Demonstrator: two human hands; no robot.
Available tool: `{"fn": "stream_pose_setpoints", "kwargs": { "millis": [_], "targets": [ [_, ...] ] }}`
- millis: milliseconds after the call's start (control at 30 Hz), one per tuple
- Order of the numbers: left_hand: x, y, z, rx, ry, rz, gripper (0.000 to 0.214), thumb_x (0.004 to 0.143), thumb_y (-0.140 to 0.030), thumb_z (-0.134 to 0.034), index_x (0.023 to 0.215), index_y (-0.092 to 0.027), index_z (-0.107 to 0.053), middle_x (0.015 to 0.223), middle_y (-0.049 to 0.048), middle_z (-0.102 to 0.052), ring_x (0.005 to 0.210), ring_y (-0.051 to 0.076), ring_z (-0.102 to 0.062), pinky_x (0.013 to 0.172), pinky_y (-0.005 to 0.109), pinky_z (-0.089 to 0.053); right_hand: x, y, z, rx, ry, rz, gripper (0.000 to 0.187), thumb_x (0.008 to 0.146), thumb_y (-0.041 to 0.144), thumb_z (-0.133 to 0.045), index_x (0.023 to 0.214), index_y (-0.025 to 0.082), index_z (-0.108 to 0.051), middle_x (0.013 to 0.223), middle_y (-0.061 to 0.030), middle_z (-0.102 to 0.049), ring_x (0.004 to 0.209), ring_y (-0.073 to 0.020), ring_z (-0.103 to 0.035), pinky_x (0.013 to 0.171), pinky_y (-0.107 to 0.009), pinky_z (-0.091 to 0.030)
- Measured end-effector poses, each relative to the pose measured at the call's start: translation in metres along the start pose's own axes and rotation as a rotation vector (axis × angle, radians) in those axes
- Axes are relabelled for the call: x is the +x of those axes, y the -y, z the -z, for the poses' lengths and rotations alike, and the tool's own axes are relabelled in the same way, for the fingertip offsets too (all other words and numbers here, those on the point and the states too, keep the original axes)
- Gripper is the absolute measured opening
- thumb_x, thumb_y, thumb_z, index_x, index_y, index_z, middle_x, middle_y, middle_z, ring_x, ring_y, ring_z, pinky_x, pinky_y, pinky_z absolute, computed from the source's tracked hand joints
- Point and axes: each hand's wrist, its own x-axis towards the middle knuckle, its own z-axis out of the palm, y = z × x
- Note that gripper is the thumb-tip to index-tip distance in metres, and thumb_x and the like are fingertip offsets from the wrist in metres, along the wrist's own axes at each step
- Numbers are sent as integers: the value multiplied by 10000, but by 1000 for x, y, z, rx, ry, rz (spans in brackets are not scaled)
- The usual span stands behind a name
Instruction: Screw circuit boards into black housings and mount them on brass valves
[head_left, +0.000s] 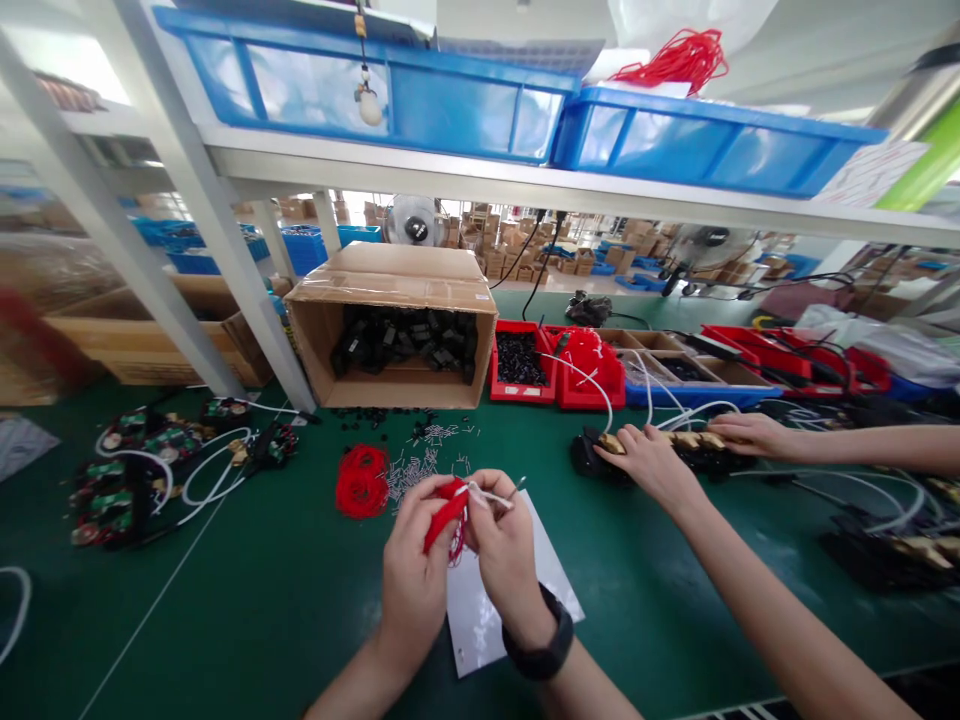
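Observation:
My left hand (416, 560) is closed around a bundle of red cord (448, 517), with thin red loops hanging below it. My right hand (506, 555) pinches a white strip or cord (491, 497) at the top end of the bundle, so both hands meet there. The fingertips partly hide where white and red join. Under the hands lies a white sheet (480, 625). A coil of red cord (362, 482) rests on the green table, beside many small pale pin-like pieces (416, 470).
Ahead stands an open cardboard box (394, 280) of black parts, beside red bins (523, 388). Circuit assemblies (116, 500) lie at left. At right, another person's hands (652, 460) work on a black and brass assembly (690, 442). A shelf (450, 178) with blue bins spans overhead.

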Motion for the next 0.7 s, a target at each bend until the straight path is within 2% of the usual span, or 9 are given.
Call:
{"fn": "stream_pose_setpoints", "kwargs": {
  "millis": [100,200,300,433,500,600,700],
  "targets": [
    [0,-3,-1,-172,17,184,190,885,-250,-464,951,-185,-630,1094,79,-611,1018,198,-582,890,329,-477,-1,-1,-3,296,68,-171,275,801,462,-554,810,197,-482,493,90,-357,366,-61,-268,361,-185,-238],
    [0,-1,-1,-197,-3,220,189,883,-257,-477,977,-181,-622,1064,79,-624,984,193,-600,875,327,-489,-1,1,0,250,86,-199,312,749,467,-625,821,181,-523,529,76,-409,375,-45,-256,366,-182,-205],
    [-1,6,0,-118,-10,53,149,868,-207,-502,958,-187,-619,1025,71,-633,969,188,-605,886,332,-483,2,6,7,79,114,-186,264,725,397,-656,809,167,-557,534,70,-413,402,-48,-262,387,-190,-197],
    [0,18,5,43,7,-265,243,857,-98,-483,1056,-193,-585,1065,78,-639,1013,179,-597,1051,435,-340,5,18,20,-118,180,-134,193,747,335,-610,782,145,-599,507,69,-365,438,-65,-259,416,-208,-193],
    [1,24,8,110,48,-369,244,850,-90,-486,1054,-181,-583,1088,95,-637,1015,182,-600,1073,464,-301,7,26,26,-216,244,-90,167,764,303,-574,763,142,-618,517,53,-392,453,-74,-275,425,-215,-201],
    [4,28,12,176,104,-444,190,839,-106,-507,984,-175,-608,1081,101,-646,1006,189,-607,1075,466,-300,9,33,31,-359,302,30,131,771,229,-531,724,154,-627,522,41,-424,467,-84,-302,439,-219,-221],
    [5,25,10,132,142,-404,206,846,-113,-481,983,-176,-622,1075,97,-655,1008,191,-610,1058,435,-335,10,27,29,-398,239,129,110,759,193,-523,698,164,-609,538,37,-441,478,-88,-330,450,-216,-250]
  ]
}}
